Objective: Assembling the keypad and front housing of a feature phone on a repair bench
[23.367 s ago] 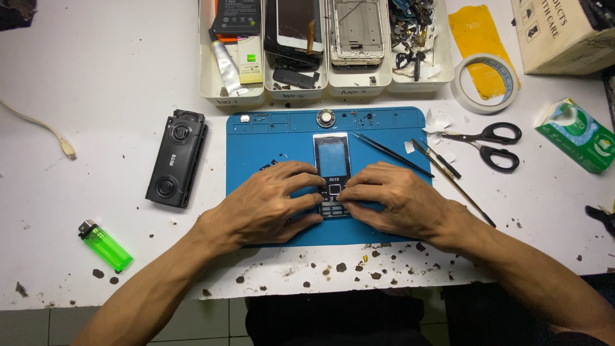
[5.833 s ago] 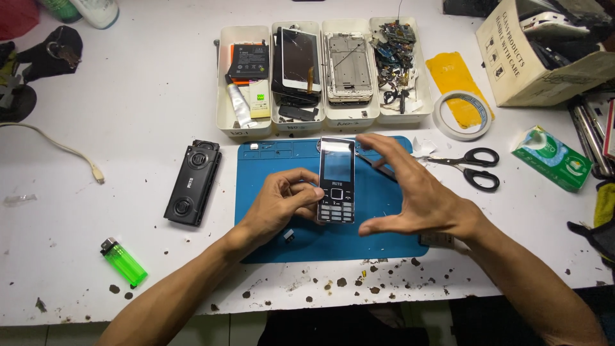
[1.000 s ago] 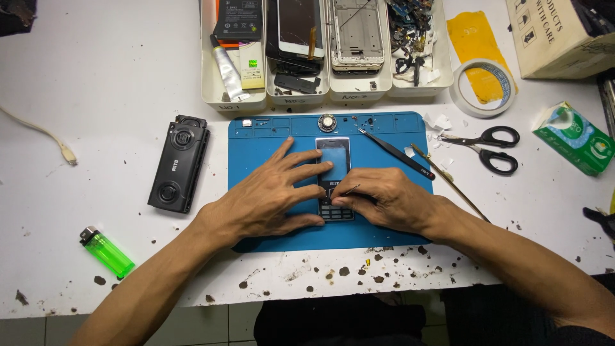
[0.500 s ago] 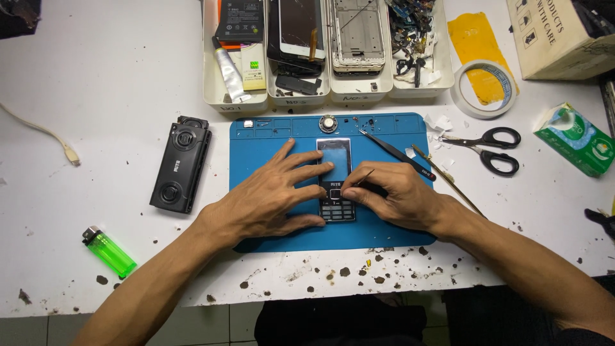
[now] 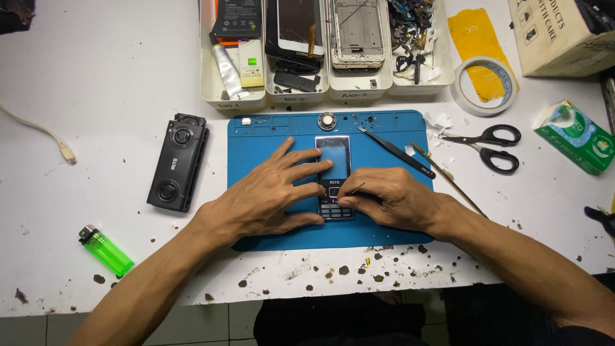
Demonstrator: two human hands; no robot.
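Trays [image 5: 232,96] of phone parts [image 5: 356,32]

Stained white table [image 5: 96,96], tiled floor [image 5: 224,327]

This is a phone repair workshop, a small working bench rather than a home table. A blue silicone repair mat [image 5: 269,131] lies on a white desk [image 5: 96,96] whose front edge is chipped and spotted. At the back stand white sorting trays [image 5: 234,99] filled with phone screens, bare frames, a battery and loose flex parts. Around the mat lie tweezers [image 5: 397,152], scissors [image 5: 490,146], a roll of double-sided tape [image 5: 483,106] and a green lighter [image 5: 107,251], the usual kit of such a trade.
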